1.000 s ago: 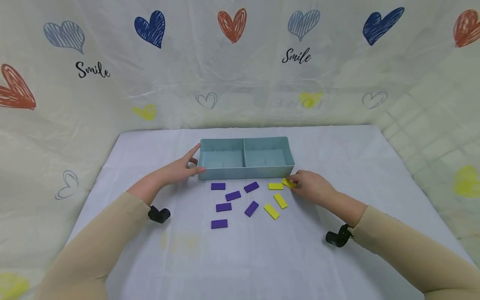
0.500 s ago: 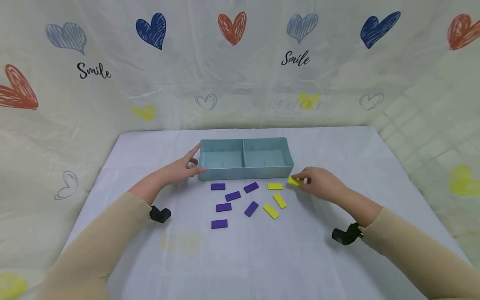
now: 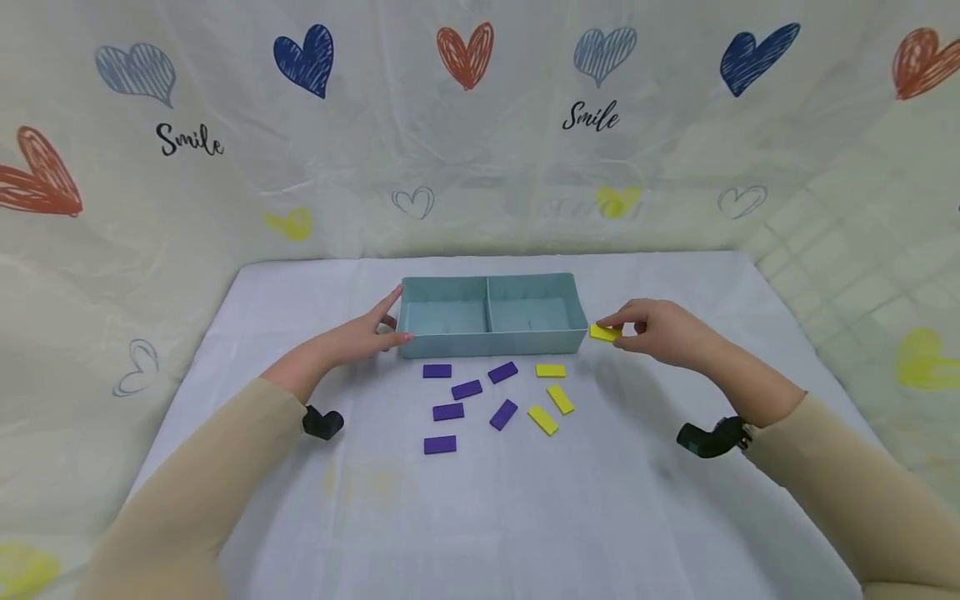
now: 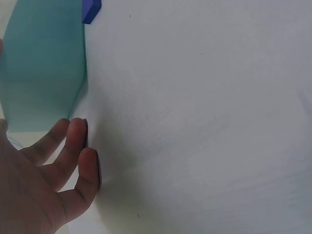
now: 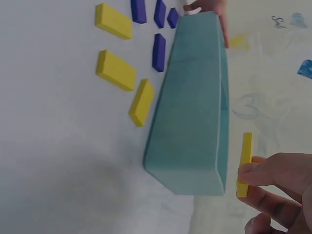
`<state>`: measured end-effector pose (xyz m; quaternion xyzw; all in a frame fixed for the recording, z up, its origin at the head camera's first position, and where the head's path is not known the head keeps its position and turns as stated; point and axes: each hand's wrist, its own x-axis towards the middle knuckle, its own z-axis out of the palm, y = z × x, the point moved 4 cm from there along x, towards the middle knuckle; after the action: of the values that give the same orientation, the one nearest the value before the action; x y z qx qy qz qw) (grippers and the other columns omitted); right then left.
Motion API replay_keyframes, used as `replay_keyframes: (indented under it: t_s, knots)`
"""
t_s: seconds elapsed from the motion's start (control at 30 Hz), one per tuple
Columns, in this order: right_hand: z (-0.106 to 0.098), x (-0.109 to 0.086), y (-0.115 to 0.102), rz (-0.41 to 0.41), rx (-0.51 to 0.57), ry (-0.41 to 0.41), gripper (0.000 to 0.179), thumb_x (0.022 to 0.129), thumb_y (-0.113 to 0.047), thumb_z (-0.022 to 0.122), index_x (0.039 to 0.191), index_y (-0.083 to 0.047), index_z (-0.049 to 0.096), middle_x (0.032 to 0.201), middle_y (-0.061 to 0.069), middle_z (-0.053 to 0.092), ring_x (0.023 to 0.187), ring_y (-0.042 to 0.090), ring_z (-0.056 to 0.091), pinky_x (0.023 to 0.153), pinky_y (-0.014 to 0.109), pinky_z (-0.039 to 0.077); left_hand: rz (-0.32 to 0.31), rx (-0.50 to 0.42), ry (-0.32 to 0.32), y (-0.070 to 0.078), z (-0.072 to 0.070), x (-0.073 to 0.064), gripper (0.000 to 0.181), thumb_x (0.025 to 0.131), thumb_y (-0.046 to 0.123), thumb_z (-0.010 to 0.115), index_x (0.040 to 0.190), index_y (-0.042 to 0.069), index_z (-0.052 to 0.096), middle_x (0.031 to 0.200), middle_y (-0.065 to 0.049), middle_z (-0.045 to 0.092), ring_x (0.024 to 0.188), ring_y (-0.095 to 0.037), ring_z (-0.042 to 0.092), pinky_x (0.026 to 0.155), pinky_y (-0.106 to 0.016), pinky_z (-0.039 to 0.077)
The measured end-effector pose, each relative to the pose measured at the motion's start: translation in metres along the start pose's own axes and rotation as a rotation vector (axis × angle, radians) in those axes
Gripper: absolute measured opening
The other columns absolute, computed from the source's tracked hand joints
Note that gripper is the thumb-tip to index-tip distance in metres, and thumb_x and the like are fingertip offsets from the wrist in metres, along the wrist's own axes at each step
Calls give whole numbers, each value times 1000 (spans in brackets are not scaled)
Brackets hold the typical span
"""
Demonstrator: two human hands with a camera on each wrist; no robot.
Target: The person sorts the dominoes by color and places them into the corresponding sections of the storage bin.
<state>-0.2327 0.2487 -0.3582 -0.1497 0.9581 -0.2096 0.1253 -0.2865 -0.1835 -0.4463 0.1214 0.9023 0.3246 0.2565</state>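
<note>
Purple rectangular blocks [image 3: 448,412]: 6, just below the centre of the head frame; 4 of these show at the upper part of the right wrist frame. Yellow rectangular blocks [image 3: 551,371]: 4 in total, 3 lying below and right of centre, 1 in the right hand [image 3: 663,332]. Blue-green tray [image 3: 492,345]: 1, mid-frame, 2 compartments [image 3: 447,318]. Hands: 2, counting the left hand [image 3: 357,339]. Black wrist cameras [image 3: 322,423]: 2. Beige sleeves [image 3: 195,475]: 2. Backdrop prints, upper frame: red hearts [image 3: 465,60] 3, dark-blue hearts [image 3: 304,62] 2, striped light-blue hearts [image 3: 604,53] 2, legible "Smile" words [image 3: 590,116] 2.
</note>
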Motion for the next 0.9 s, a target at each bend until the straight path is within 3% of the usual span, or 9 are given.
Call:
replay_keyframes:
  t_s: [0.23, 0.4, 0.7, 0.9]
  knots:
    - [-13, 13, -16, -34, 30, -20, 34, 91, -11, 69, 125, -14, 71, 111, 2, 67, 81, 23, 48, 64, 34, 44, -3, 2, -14, -2, -1, 2, 96, 95, 58, 56, 154, 44, -18, 147, -19, 39, 115, -34, 56, 100, -54, 42]
    - [-15, 29, -30, -55, 28, -50, 32, 93, -13, 68, 125, -15, 71, 114, 2, 67, 88, 24, 51, 71, 35, 48, -5, -7, -20, 1, -1, 0, 95, 96, 57, 55, 154, 43, -19, 148, -19, 37, 114, -34, 57, 98, -52, 45]
    - [-7, 68, -58, -105, 42, -87, 32, 93, -16, 69, 124, -18, 72, 112, 3, 66, 85, 23, 54, 71, 35, 48, -24, -51, -32, 0, -1, -1, 90, 98, 55, 53, 152, 48, -19, 152, -19, 34, 119, -33, 57, 100, -53, 44]
    - [0, 91, -85, -116, 55, -91, 31, 93, -17, 69, 124, -21, 72, 113, 1, 66, 94, 23, 56, 78, 37, 50, -32, -64, -33, -1, -2, 0, 90, 98, 54, 53, 152, 49, -18, 152, -18, 34, 119, -33, 57, 101, -54, 43]
